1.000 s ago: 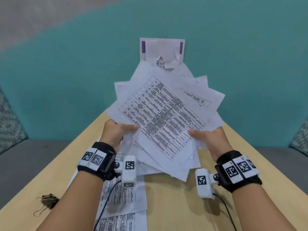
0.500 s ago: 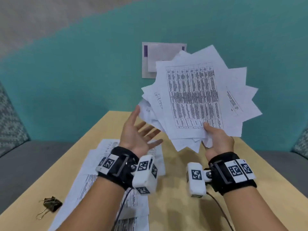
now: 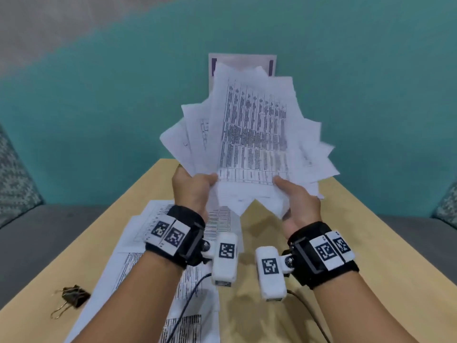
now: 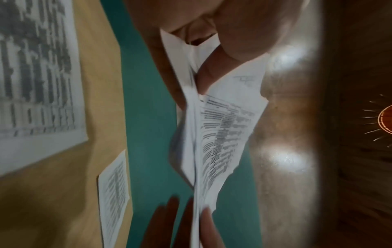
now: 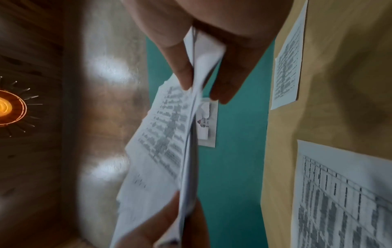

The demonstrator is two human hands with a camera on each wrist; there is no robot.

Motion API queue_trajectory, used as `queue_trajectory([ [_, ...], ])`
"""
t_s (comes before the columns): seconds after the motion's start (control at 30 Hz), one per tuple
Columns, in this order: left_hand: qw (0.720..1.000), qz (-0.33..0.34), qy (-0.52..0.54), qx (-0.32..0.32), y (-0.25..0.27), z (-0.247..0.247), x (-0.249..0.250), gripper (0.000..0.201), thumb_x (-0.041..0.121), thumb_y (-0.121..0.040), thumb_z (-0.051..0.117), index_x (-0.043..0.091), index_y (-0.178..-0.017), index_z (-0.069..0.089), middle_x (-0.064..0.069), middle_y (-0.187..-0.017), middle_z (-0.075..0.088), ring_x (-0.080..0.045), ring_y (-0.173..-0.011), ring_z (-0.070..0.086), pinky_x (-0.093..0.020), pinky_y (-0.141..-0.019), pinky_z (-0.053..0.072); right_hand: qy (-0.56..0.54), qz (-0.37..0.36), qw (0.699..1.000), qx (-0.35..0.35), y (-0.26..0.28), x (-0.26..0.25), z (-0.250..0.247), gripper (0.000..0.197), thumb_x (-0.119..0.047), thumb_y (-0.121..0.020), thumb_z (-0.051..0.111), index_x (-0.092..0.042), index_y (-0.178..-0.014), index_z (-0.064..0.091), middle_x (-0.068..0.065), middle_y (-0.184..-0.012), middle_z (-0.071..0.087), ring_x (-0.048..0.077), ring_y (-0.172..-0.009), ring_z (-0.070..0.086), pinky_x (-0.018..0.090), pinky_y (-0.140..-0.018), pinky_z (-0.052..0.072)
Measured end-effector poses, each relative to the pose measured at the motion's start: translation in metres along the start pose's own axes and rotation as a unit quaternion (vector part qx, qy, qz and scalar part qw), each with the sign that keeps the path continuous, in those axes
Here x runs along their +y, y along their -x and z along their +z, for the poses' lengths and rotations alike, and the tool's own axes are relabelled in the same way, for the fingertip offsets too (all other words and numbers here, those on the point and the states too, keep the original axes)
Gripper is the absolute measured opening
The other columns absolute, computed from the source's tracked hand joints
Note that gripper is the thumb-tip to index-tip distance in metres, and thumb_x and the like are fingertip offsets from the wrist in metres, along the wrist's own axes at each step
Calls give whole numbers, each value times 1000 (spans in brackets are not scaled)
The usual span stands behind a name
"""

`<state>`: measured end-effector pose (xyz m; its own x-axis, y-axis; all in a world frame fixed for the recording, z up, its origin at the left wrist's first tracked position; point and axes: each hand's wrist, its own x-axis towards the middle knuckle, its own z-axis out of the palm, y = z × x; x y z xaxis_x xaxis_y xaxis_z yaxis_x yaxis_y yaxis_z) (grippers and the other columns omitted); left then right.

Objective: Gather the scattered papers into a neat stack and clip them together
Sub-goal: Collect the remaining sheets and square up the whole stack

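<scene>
Pinching a fanned, uneven bundle of papers upright between my left hand and right hand — gathering partly done. Loose sheets lie below my left wrist; the binder clip sits unused, further left. No containers visible.

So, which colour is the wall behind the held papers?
Teal wall, seen best in the head view.

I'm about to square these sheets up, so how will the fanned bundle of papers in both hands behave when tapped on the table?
The bundle of papers is probably floppy: its corners fan out unevenly. Sheets likely slide easily, since the left hand and right hand pinch only its lower edge. It looks light, held upright by the fingertips.
</scene>
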<state>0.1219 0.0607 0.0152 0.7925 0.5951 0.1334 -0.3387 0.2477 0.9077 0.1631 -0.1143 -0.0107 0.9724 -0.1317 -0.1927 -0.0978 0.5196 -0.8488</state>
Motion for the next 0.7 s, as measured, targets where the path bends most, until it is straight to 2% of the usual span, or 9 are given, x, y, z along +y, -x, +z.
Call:
queue_trajectory([
  [0.07, 999, 37, -14, 9, -9, -10, 6, 44, -24, -77, 62, 13, -101, 66, -5, -98, 74, -30, -96, 71, -34, -77, 62, -10, -25, 1000, 14, -4, -8, -7, 66, -15, -67, 89, -10, -126, 59, 7, -113, 73, 22, -97, 70, 38, -78, 58],
  [0.13, 998, 55, -23, 12, -18, -22, 13, 43, -23, -75, 62, 15, -95, 65, -6, -98, 73, -31, -97, 70, -40, -82, 61, -14, -44, 998, 35, -8, -20, -17, 71, -20, -72, 87, -18, -133, 52, 3, -124, 66, 18, -109, 63, 43, -90, 56],
  [0.23, 997, 58, -53, -19, -27, -39, 25, 48, -22, -76, 61, 9, -113, 66, -6, -105, 74, -24, -95, 71, -32, -71, 60, 77, -95, 992, 41, -7, -45, -32, 87, -36, -74, 86, -25, -148, 43, -3, -143, 53, 15, -124, 50, 51, -110, 42],
  [0.37, 993, 1, -95, -76, -33, -54, 31, 51, -22, -79, 61, 11, -117, 63, -7, -113, 74, -30, -104, 69, -41, -80, 60, 213, -144, 966, -1, -6, -70, -50, 97, -46, -71, 86, -26, -153, 39, -1, -155, 42, 14, -133, 44, 46, -115, 34],
  [0.47, 980, -14, -143, -135, -31, -58, 29, 44, -24, -79, 61, 9, -108, 66, -7, -104, 76, -29, -97, 71, -38, -75, 61, 280, -139, 949, -51, -6, -75, -61, 81, -39, -76, 85, -24, -146, 49, -3, -142, 56, 11, -117, 56, 40, -104, 41],
  [0.53, 971, 2, -175, -164, -28, -58, 27, 41, -25, -79, 60, 11, -96, 69, -3, -91, 77, -24, -86, 71, -34, -74, 59, 306, -133, 939, -86, -9, -75, -67, 60, -30, -74, 87, -22, -129, 65, -5, -121, 72, 12, -107, 68, 36, -95, 48],
  [0.6, 965, 16, -192, -181, -26, -57, 26, 40, -25, -78, 61, 13, -88, 71, 1, -83, 78, -21, -82, 71, -35, -77, 58, 301, -117, 939, -120, -11, -73, -70, 40, -14, -74, 85, -14, -112, 74, 0, -107, 79, 22, -100, 75, 42, -98, 53],
  [0.67, 962, 26, -201, -182, -27, -59, 23, 38, -23, -78, 64, 13, -84, 73, 4, -78, 78, -20, -80, 69, -33, -75, 55, 280, -105, 942, -153, -11, -72, -71, 26, 1, -77, 78, -6, -102, 76, 11, -103, 79, 29, -92, 77, 48, -97, 55],
  [0.7, 961, 31, -205, -181, -28, -59, 23, 38, -22, -78, 65, 14, -82, 74, 4, -76, 78, -18, -78, 68, -32, -73, 53, 280, -110, 940, -159, -11, -71, -70, 24, 4, -77, 77, -5, -99, 76, 14, -103, 79, 29, -89, 77, 47, -94, 56],
])
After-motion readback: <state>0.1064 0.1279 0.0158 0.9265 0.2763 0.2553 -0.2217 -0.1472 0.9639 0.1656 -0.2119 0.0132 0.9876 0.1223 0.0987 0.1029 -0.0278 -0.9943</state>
